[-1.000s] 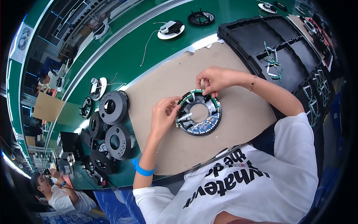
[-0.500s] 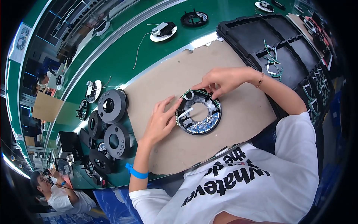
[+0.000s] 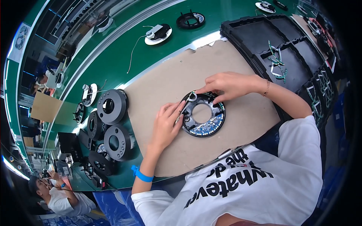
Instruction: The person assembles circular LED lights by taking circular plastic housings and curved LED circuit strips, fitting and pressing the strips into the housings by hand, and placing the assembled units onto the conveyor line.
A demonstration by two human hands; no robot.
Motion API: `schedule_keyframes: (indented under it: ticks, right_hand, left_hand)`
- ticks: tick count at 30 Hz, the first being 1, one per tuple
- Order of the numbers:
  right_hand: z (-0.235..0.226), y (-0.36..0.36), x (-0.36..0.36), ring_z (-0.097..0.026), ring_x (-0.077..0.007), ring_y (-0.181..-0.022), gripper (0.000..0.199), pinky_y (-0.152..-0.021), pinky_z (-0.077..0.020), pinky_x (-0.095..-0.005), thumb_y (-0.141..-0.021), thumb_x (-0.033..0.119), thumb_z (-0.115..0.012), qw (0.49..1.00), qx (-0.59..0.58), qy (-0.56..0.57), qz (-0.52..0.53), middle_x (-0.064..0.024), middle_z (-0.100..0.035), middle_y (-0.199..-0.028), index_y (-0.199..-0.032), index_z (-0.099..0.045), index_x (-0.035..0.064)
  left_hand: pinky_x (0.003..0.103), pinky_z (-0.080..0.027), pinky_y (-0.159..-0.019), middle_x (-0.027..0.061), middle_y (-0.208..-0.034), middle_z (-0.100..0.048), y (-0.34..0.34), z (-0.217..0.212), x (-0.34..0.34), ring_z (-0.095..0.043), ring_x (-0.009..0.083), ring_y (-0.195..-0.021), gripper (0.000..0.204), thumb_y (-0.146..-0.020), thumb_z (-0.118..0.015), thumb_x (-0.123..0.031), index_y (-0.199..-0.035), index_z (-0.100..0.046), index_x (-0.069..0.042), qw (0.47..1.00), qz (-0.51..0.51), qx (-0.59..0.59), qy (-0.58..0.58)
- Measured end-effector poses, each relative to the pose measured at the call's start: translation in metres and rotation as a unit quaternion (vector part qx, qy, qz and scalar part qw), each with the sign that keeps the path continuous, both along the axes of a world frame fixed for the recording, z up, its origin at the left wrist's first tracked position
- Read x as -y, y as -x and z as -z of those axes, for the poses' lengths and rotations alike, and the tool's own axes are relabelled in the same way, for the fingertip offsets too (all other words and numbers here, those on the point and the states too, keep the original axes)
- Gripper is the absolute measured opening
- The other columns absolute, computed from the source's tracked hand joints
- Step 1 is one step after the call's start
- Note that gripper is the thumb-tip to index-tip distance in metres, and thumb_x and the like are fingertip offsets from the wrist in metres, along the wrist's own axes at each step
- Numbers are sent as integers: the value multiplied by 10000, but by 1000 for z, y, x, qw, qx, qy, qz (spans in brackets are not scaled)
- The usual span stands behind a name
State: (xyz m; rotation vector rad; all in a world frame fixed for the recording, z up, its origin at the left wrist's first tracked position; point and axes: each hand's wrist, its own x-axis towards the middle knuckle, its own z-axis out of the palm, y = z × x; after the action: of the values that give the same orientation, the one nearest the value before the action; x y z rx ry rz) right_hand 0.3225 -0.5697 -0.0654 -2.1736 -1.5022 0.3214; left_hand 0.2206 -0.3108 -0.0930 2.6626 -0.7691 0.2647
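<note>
A round black ring housing (image 3: 187, 126) lies on the brown cardboard sheet (image 3: 158, 81), with a blue circuit board (image 3: 207, 126) along its near right side. A thin LED strip (image 3: 184, 107) follows its far left edge, and a white looped cable (image 3: 192, 97) sits inside the rim. My left hand (image 3: 166, 122) is at the left of the ring, fingers pressed together on the strip's light end. My right hand (image 3: 222, 86) reaches over the far rim. Its index fingertip presses near the white cable, its thumb rests at the rim, and the other fingers are curled.
Several dark grey ring covers (image 3: 118, 141) are gathered left of the cardboard. White round units with cables (image 3: 158, 35) and a black ring (image 3: 190, 20) lie on the green table (image 3: 151, 56). Black trays (image 3: 260, 32) with LED strips (image 3: 277, 62) stand right. Another person (image 3: 66, 196) sits far left.
My left hand has closed in on the ring's left edge, and the strip end has moved from inside the ring to my fingers. My right index finger has stretched left along the far rim.
</note>
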Motion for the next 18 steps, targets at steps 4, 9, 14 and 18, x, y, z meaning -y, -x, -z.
schedule_keyframes:
  ticks: [4, 9, 14, 18]
  right_hand:
    - [-1, 5, 3, -556, -226, -733, 575, -650, -453, -353, -720, 155, -702, 1000, 1, 5, 17, -77, -532, -830, -1262, -509, 138]
    - [1, 12, 2, -560, -237, -761, 569, -655, -451, -358, -723, 153, -696, 999, 30, 8, 29, -78, -533, -856, -1261, -512, 165]
    - [7, 7, 0, -568, -247, -802, 573, -666, -459, -368, -721, 135, -686, 999, 49, -1, 23, -84, -532, -889, -1262, -502, 159]
    - [2, 13, 2, -569, -255, -823, 552, -674, -462, -376, -723, 125, -672, 998, 65, 6, 23, -89, -533, -905, -1247, -497, 136]
  left_hand:
    - [388, -428, -851, 118, -1185, -564, 11, 4, 12, -518, 302, -1035, 451, -781, -587, -61, -1226, -523, -37, 999, -22, 41, 27]
    - [395, -429, -877, 124, -1233, -542, 13, 8, 13, -517, 323, -1054, 458, -763, -602, -43, -1214, -526, -16, 994, -40, 49, 89]
    - [417, -392, -928, 122, -1358, -432, 8, 7, 0, -429, 342, -1143, 552, -779, -638, -242, -1273, -488, -47, 996, 25, -19, 85]
    - [434, -336, -976, 110, -1422, -345, 5, 0, -12, -345, 355, -1171, 623, -799, -571, -449, -1293, -480, -79, 992, 54, -81, 76]
